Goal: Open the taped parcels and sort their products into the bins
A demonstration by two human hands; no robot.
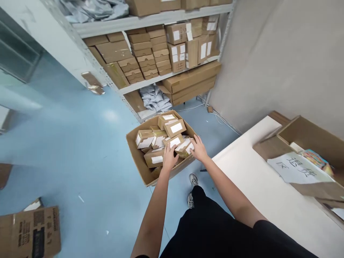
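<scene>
A large open cardboard carton (pixel 136 163) on the floor is filled with several small brown boxes bearing white labels. My left hand (pixel 169 158) reaches over its near side, fingers apart, at the left end of a taped small cardboard box (pixel 184 148). At that box's right end is my right hand (pixel 199 149), its fingers spread and its thumb at the label. Whether either hand presses on the box I cannot tell. Behind it lies another labelled box (pixel 175 128), apart from both hands.
Metal shelving (pixel 161 77) with boxes and grey bags stands behind the carton. At right, a white table (pixel 242 179) carries an open box (pixel 303 134) with a handwritten sheet. A printed carton (pixel 29 233) is at lower left. Cables (pixel 225 122) run along the wall.
</scene>
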